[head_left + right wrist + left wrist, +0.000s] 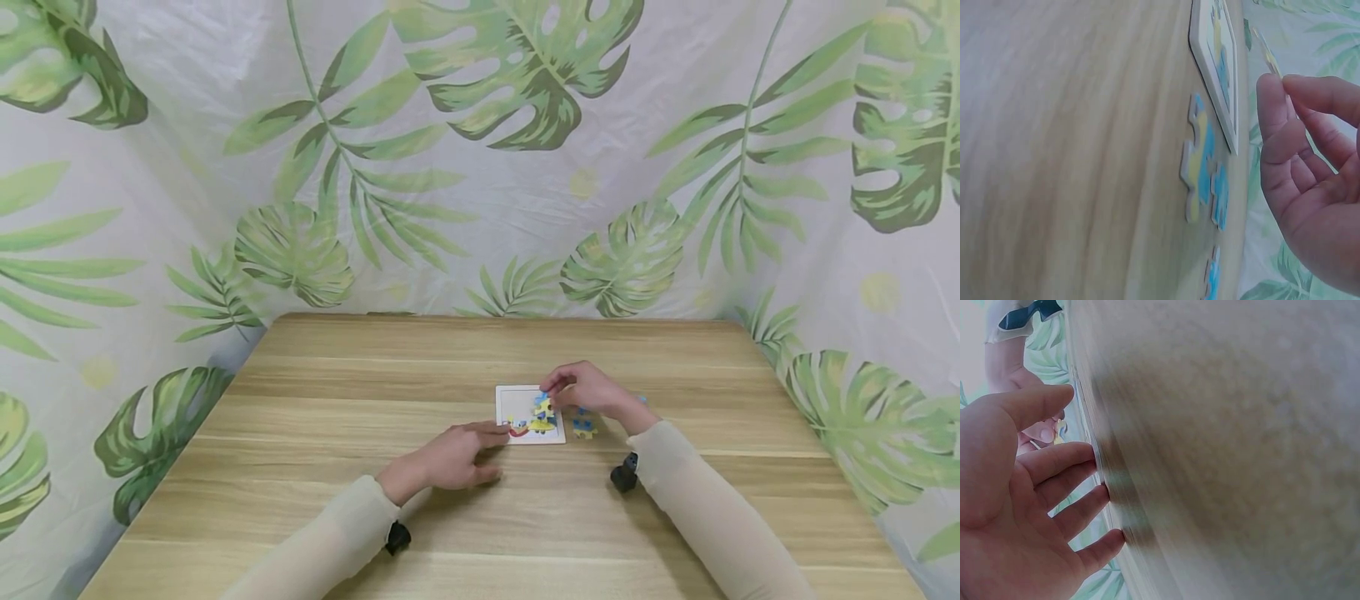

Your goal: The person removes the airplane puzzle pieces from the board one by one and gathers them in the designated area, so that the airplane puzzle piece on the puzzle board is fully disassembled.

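A white-framed jigsaw puzzle tray (498, 400) lies on the table, with yellow, blue and red pieces along its lower part. My right hand (592, 390) is over the tray's right side. Between thumb and fingertips it pinches a puzzle piece (1267, 55), seen nearly edge-on in the right wrist view and raised off the table. My left hand (453, 457) reaches the tray's lower left edge with its fingers extended and spread, holding nothing. Right of the tray lies a yellow and blue loose puzzle piece (1196, 167), with a smaller blue piece (1220, 199) beside it.
Another blue piece (1212, 275) lies farther along the wooden table (360, 375), partly under the right arm in the head view. A leaf-patterned cloth (420, 192) hangs behind the table and on both sides. Black wrist cameras (624, 473) sit under both sleeves.
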Tool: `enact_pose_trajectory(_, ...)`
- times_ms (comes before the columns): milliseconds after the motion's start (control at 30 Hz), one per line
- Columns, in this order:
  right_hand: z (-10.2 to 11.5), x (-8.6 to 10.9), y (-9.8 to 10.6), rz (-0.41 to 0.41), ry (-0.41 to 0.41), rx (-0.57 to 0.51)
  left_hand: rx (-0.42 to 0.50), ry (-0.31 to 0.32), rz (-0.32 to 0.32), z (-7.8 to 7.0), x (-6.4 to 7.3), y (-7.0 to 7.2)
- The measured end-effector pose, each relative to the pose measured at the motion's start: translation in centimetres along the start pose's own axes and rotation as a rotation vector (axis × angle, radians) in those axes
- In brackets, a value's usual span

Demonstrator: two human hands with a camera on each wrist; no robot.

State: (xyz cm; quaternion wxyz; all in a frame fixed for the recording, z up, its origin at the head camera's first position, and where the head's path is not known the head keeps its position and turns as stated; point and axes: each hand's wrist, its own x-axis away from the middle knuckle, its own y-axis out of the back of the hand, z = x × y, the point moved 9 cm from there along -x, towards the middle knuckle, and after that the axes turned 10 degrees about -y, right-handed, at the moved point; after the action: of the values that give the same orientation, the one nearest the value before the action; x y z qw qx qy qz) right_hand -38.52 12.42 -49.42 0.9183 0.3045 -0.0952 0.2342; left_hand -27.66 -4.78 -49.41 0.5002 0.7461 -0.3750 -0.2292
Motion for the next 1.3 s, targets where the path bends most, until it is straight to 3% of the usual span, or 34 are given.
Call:
enact_pose_trajectory(500,-1.0,2.1,2.0,-0.007,-0.037,0.006,-0.008,0.018,0.005,0.2,0.1,-0.2)
enact_pose_trajectory(867,-2.8,3.1,3.4,0.014,-0.060,-0.027,-0.002,0.022,0.005,0.3,0.1,-0.3)
enact_pose_trajectory(1300,-4.9,4.5,4.7,0.014,-0.074,0.007,-0.004,0.028,0.009,0.3,0.0,-0.3)
